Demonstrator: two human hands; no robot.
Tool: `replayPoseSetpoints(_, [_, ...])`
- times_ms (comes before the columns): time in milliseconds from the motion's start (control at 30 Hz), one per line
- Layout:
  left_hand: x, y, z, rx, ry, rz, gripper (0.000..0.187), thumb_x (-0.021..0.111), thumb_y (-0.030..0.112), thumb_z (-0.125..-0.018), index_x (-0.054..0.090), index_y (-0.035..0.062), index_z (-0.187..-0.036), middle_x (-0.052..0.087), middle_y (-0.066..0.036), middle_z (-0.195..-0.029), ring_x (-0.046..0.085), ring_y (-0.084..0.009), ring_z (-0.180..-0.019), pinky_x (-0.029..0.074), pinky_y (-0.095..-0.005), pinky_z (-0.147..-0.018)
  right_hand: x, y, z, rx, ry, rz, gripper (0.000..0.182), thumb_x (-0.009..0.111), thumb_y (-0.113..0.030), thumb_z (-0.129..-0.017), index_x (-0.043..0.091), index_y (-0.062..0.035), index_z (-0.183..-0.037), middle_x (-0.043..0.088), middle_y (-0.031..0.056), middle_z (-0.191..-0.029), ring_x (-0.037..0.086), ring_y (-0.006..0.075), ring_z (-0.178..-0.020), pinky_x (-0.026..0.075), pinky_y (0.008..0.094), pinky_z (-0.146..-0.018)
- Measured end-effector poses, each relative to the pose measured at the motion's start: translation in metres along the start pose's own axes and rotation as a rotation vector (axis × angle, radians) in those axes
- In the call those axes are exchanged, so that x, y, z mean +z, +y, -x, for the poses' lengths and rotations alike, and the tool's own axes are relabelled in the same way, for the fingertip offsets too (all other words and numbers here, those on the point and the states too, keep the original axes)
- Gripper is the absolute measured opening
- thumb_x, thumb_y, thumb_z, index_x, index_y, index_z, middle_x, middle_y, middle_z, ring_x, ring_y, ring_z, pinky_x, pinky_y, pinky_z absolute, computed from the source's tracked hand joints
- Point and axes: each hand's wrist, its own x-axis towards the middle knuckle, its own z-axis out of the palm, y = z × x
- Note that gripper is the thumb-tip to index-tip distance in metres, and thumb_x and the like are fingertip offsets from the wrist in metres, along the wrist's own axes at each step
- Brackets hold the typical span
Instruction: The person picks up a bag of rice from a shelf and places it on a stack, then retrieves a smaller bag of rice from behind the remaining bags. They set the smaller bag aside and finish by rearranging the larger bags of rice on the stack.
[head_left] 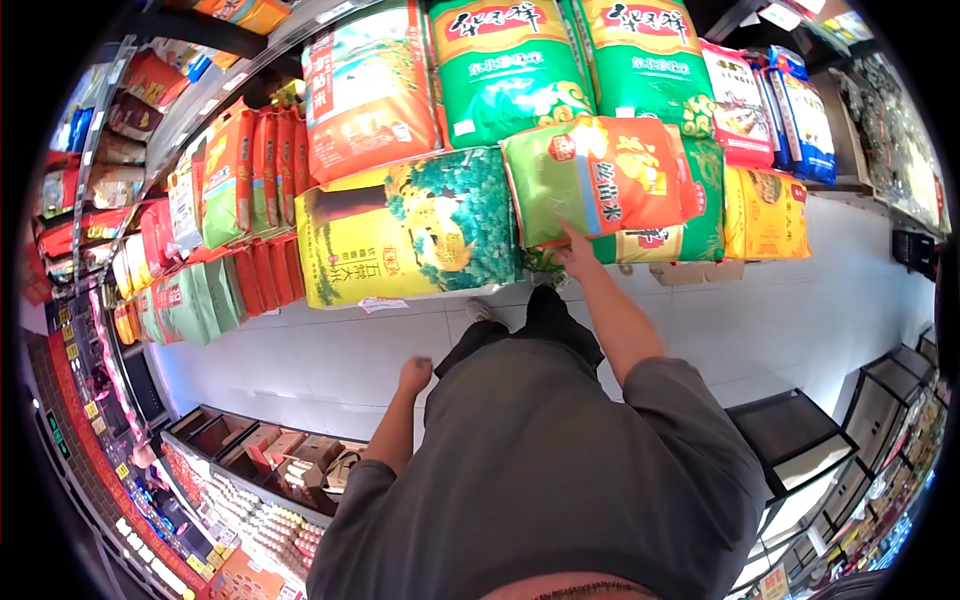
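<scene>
My right hand [574, 254] is at the lower edge of an orange and green rice bag [600, 180]. One finger stretches up onto the bag's front; the other fingers are partly hard to make out. This bag lies over a green rice bag [703, 190] and next to a wide yellow and teal rice bag [400, 235]. Down by my side, my left hand [416, 374] hangs apart from everything, its fingers curled with nothing visible in them.
Large green rice bags [515, 85] and a red-orange bag [370, 100] stand behind. A small yellow bag [765, 215] sits to the right. Shelves with smaller bags [230, 180] line the left. Behind me are egg trays [250, 520] and a black rack [790, 430] on the tiled floor [300, 360].
</scene>
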Motion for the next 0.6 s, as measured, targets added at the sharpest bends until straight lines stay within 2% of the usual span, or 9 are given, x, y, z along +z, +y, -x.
replayPoseSetpoints(67, [-0.011, -0.032, 0.043, -0.434, -0.088, 0.443, 0.03, 0.058, 0.028, -0.089, 0.072, 0.0051, -0.102, 0.073, -0.014, -0.094, 0.071, -0.0243, -0.081, 0.057, -0.0405, -0.072, 0.016, 0.008, 0.0, 0.027, 0.01, -0.1, 0.073, 0.081, -0.038, -0.082, 0.045, -0.0076, -0.139, 0.055, 0.0123, -0.133, 0.056, 0.0315, -0.119, 0.045, 0.0492, -0.103])
replayPoseSetpoints(133, [-0.016, -0.051, 0.07, -0.495, -0.057, 0.548, 0.029, 0.057, 0.027, -0.09, 0.071, 0.0051, -0.103, 0.073, -0.012, -0.092, 0.071, -0.0215, -0.078, 0.057, -0.0386, -0.068, 0.031, 0.021, -0.002, 0.043, 0.022, -0.199, 0.071, 0.082, -0.037, -0.083, 0.047, -0.0079, -0.137, 0.056, 0.0116, -0.131, 0.057, 0.0307, -0.119, 0.045, 0.0497, -0.103])
replayPoseSetpoints(200, [-0.022, -0.058, 0.08, -0.473, -0.004, 0.706, 0.027, 0.056, 0.024, -0.092, 0.071, 0.0049, -0.104, 0.073, -0.009, -0.092, 0.07, -0.022, -0.077, 0.056, -0.0379, -0.064, 0.045, 0.038, -0.013, -0.098, 0.086, -0.321, 0.054, 0.076, -0.034, -0.088, 0.053, -0.0053, -0.128, 0.063, 0.0102, -0.117, 0.066, 0.0297, -0.094, 0.056, 0.0393, -0.077])
replayPoseSetpoints(233, [-0.022, -0.061, 0.076, -0.399, -0.015, 0.718, 0.028, 0.056, 0.024, -0.092, 0.071, 0.0039, -0.105, 0.073, -0.011, -0.093, 0.071, -0.022, -0.077, 0.056, -0.038, -0.066, 0.041, 0.05, -0.045, -0.105, 0.088, -0.324, 0.054, 0.076, -0.034, -0.088, 0.053, -0.0053, -0.128, 0.063, 0.0102, -0.117, 0.066, 0.0297, -0.094, 0.056, 0.0393, -0.077])
replayPoseSetpoints(300, [-0.023, -0.074, 0.068, -0.328, -0.042, 0.713, 0.029, 0.056, 0.023, -0.092, 0.07, 0.0029, -0.107, 0.073, -0.012, -0.094, 0.071, -0.0221, -0.078, 0.056, -0.038, -0.068, 0.02, 0.085, -0.112, -0.715, -0.101, 0.09, 0.044, 0.068, -0.028, -0.095, 0.051, -0.0001, -0.125, 0.062, 0.0146, -0.117, 0.066, 0.0304, -0.097, 0.057, 0.0439, -0.083])
replayPoseSetpoints(367, [-0.023, -0.09, 0.038, 0.059, -0.024, 0.378, 0.031, 0.056, 0.024, -0.094, 0.069, 0.002, -0.112, 0.073, -0.015, -0.096, 0.071, -0.0224, -0.079, 0.056, -0.0369, -0.073, 0.064, 0.045, -0.032, -0.429, -0.004, -0.219, 0.043, 0.065, -0.026, -0.097, 0.049, 0.0032, -0.126, 0.061, 0.0175, -0.117, 0.066, 0.032, -0.097, 0.057, 0.0489, -0.086])
replayPoseSetpoints(433, [-0.03, -0.101, 0.01, 0.132, -0.048, 0.284, 0.032, 0.056, 0.023, -0.094, 0.068, 0.0013, -0.113, 0.073, -0.016, -0.095, 0.071, -0.0226, -0.079, 0.056, -0.0363, -0.075, 0.084, 0.031, 0.01, -0.348, 0.011, -0.414, 0.041, 0.061, -0.023, -0.099, 0.048, 0.0062, -0.125, 0.059, 0.0215, -0.12, 0.066, 0.0335, -0.1, 0.057, 0.0551, -0.09])
replayPoseSetpoints(467, [-0.036, -0.103, -0.007, 0.182, -0.061, 0.192, 0.032, 0.056, 0.022, -0.094, 0.068, 0.0006, -0.115, 0.073, -0.016, -0.094, 0.071, -0.0228, -0.079, 0.056, -0.0357, -0.076, 0.096, 0.029, 0.035, -0.33, 0.08, -0.366, 0.028, 0.051, -0.025, -0.104, 0.053, 0.0001, -0.116, 0.064, 0.0176, -0.098, 0.067, 0.0266, -0.08, 0.062, 0.0446, -0.077])
replayPoseSetpoints(600, [-0.076, -0.086, -0.03, 0.086, -0.053, 0.532, 0.03, 0.053, 0.021, -0.096, 0.066, 0.0018, -0.115, 0.073, -0.012, -0.092, 0.071, -0.0195, -0.077, 0.055, -0.034, -0.066, 0.028, 0.08, 0.007, -0.111, -0.121, 0.273, 0.022, 0.043, -0.014, -0.101, 0.061, -0.0004, -0.098, 0.069, 0.0175, -0.081, 0.066, 0.0254, -0.056, 0.058, 0.0308, -0.05])
